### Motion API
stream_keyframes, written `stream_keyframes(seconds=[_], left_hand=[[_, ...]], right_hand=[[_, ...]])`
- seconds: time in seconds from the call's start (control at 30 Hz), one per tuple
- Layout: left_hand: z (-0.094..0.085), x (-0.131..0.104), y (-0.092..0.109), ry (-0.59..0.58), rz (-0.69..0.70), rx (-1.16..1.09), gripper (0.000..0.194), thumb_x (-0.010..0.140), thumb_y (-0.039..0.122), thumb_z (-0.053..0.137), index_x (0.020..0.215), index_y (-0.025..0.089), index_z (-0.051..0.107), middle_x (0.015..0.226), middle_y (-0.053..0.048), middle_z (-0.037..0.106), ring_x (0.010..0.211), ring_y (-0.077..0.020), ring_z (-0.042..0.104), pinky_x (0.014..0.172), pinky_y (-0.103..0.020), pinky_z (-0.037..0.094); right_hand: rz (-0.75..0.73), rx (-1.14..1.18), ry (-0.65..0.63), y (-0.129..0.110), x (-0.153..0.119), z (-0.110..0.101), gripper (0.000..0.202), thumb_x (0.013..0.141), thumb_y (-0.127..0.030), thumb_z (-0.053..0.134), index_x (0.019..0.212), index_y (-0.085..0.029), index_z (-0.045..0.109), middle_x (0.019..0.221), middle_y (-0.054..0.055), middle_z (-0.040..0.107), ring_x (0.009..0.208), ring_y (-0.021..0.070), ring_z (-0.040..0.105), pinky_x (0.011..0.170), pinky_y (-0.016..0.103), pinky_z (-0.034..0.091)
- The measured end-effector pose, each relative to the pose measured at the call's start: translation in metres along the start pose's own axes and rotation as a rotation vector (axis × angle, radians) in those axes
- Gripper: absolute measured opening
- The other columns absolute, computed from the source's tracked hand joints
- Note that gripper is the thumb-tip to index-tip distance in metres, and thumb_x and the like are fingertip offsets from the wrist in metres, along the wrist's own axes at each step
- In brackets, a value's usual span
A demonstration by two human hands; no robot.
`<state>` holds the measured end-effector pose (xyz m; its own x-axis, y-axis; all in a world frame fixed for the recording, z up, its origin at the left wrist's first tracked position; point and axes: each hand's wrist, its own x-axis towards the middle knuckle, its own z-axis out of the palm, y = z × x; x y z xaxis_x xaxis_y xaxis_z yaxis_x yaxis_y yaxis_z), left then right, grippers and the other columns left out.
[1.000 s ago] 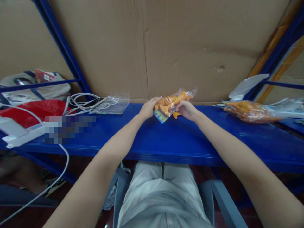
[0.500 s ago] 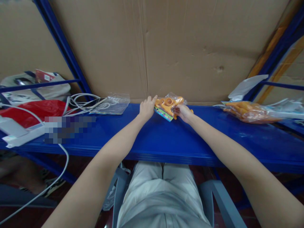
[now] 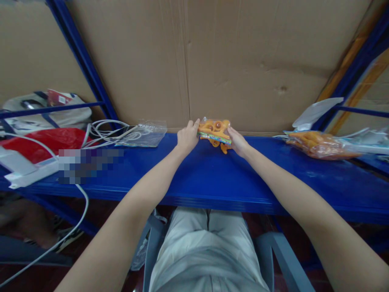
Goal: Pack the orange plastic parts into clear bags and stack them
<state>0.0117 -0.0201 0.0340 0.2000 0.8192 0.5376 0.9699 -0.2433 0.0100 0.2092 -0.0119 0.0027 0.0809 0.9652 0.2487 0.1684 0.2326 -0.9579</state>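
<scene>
Orange plastic pieces in a clear bag with a colourful label strip, an orange toy pack [image 3: 215, 127], are held up between my two hands over the back of the blue table [image 3: 219, 178]. My left hand [image 3: 187, 137] is closed on the pack's left edge. Around its right edge my right hand [image 3: 237, 142] is closed too, the fingertips partly hidden behind it. One curved orange piece hangs below the label on the right.
At the right lies another bagged orange item [image 3: 319, 144] beside white packaging. On the left are a flat clear bag [image 3: 146, 136], white cables [image 3: 106, 123], a red bag [image 3: 51, 142] and a white power strip [image 3: 36, 172]. Cardboard [image 3: 243, 65] stands behind.
My right hand has shifted from the pack's lower right to its right edge. The pack has turned so that its label strip lies nearly level.
</scene>
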Motion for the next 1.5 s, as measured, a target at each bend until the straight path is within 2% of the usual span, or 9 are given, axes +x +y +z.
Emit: stream_keyframes(seconds=[0.13,0.27,0.37,0.67,0.9,1.07,1.27,1.4,1.5], left_hand=[[0.001,0.001,-0.001,-0.038,-0.052,-0.009,0.050,0.090,0.014,0.044,0.140,0.017,0.047,0.122,-0.016,0.059,0.106,-0.0287,0.064,0.087,-0.036,0.050],[0.002,0.001,-0.003,-0.080,-0.067,-0.021,0.035,0.091,0.018,0.045,0.123,0.013,0.059,0.112,-0.018,0.064,0.106,-0.0310,0.064,0.088,-0.039,0.049],[0.004,0.001,-0.002,-0.101,-0.032,-0.013,0.032,0.091,0.020,0.045,0.117,0.014,0.063,0.111,-0.017,0.066,0.106,-0.0311,0.064,0.088,-0.039,0.050],[0.023,-0.002,0.008,-0.247,0.216,-0.151,0.042,0.096,0.035,0.044,0.135,0.022,0.054,0.128,-0.011,0.064,0.114,-0.0272,0.062,0.093,-0.033,0.049],[-0.005,0.025,0.002,-0.194,0.187,-0.022,0.050,0.096,0.024,0.038,0.145,0.026,0.043,0.132,-0.010,0.056,0.119,-0.0260,0.058,0.098,-0.035,0.045],[-0.032,0.056,0.002,-0.042,0.046,-0.097,0.047,0.098,0.027,0.033,0.144,0.026,0.046,0.135,-0.012,0.054,0.122,-0.0277,0.054,0.100,-0.039,0.043],[-0.032,0.064,-0.002,-0.023,-0.006,-0.404,0.036,0.095,0.033,0.047,0.122,0.020,0.067,0.108,-0.011,0.070,0.106,-0.0278,0.065,0.091,-0.038,0.050],[-0.023,0.054,-0.002,-0.144,-0.104,-0.799,0.041,0.094,0.046,0.052,0.112,0.013,0.069,0.073,-0.009,0.069,0.078,-0.0245,0.071,0.068,-0.031,0.054],[-0.019,0.045,0.001,-0.291,-0.094,-0.985,0.040,0.092,0.045,0.057,0.113,0.013,0.068,0.068,-0.008,0.068,0.067,-0.0212,0.070,0.061,-0.027,0.053]], right_hand=[[-0.123,-0.108,-0.052,0.000,-0.005,-0.003,0.040,0.088,-0.047,0.053,0.125,-0.031,0.058,0.137,0.005,0.058,0.111,0.0244,0.062,0.090,0.041,0.051],[-0.402,-0.365,-0.231,-0.005,-0.014,-0.002,0.050,0.078,-0.045,0.069,0.126,-0.030,0.061,0.138,0.003,0.058,0.126,0.0269,0.054,0.105,0.047,0.042],[-0.495,-0.605,-0.184,-0.008,-0.017,-0.003,0.042,0.080,-0.036,0.069,0.121,-0.029,0.066,0.133,0.004,0.061,0.128,0.0290,0.052,0.108,0.047,0.038],[-0.378,-1.011,0.108,-0.018,-0.012,-0.025,0.028,0.094,-0.031,0.049,0.101,-0.026,0.075,0.112,0.008,0.072,0.107,0.0311,0.065,0.088,0.043,0.050],[-0.336,-1.195,0.198,-0.047,0.002,-0.032,0.034,0.095,-0.037,0.045,0.101,-0.023,0.076,0.101,0.013,0.072,0.097,0.0296,0.066,0.081,0.040,0.050],[-0.368,-1.181,0.328,-0.075,0.022,-0.029,0.044,0.097,-0.041,0.038,0.108,-0.016,0.072,0.104,0.020,0.069,0.103,0.0344,0.063,0.084,0.046,0.047],[-0.400,-1.071,0.325,-0.083,0.044,-0.033,0.046,0.095,-0.047,0.044,0.102,-0.011,0.072,0.099,0.022,0.067,0.104,0.0373,0.062,0.086,0.051,0.047],[-0.463,-0.937,0.375,-0.082,0.052,-0.036,0.040,0.094,-0.044,0.046,0.099,-0.013,0.071,0.095,0.019,0.068,0.104,0.0353,0.063,0.088,0.050,0.047],[-0.539,-0.814,0.374,-0.078,0.056,-0.035,0.034,0.092,-0.043,0.050,0.093,-0.015,0.070,0.086,0.015,0.068,0.098,0.0316,0.065,0.088,0.047,0.049]])
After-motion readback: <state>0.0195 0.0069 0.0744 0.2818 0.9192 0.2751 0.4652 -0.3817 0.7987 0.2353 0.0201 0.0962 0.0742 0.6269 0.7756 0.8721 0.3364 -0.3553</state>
